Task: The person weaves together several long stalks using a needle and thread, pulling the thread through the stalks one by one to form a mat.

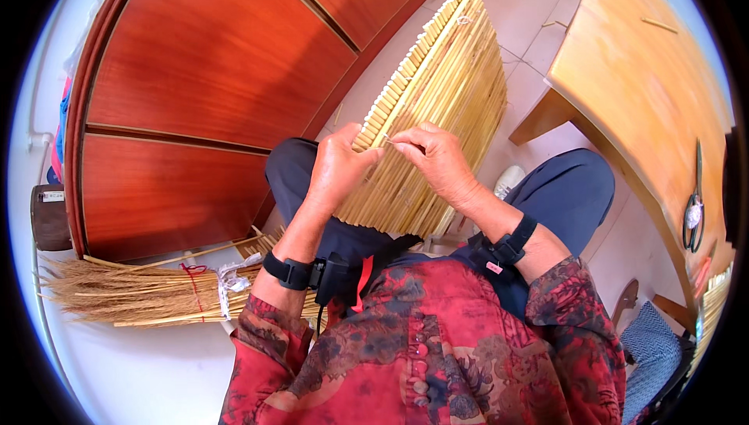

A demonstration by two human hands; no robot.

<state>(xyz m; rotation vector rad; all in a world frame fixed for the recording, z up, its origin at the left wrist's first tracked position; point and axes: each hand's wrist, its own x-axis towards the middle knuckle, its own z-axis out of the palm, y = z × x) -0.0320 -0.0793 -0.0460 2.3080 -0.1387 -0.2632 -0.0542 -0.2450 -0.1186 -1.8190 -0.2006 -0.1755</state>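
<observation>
A: Where's the work?
B: Mid-frame: a mat (437, 105) of stalks stands on the lap. The left hand (337, 169) clasps its near edge; the right hand (435, 158) has its fingers pinched on something thin, likely a thread or needle.
A: Step?
B: Stitching that edge, I'd judge; next needs a steady pull.
A: Room?
B: Tabletop (647, 74) right, cabinet (211, 89) left; tight.

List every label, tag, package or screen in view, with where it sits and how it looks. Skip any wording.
Small label: on the dark brown thing at the left edge, by the red cabinet; white rectangle.
Small tag: on the dark strap near the right hand's wristband; pink patch.
White wrapping: tied round the straw bundle on the floor at left; crumpled strip.
No screens or packages show.
</observation>
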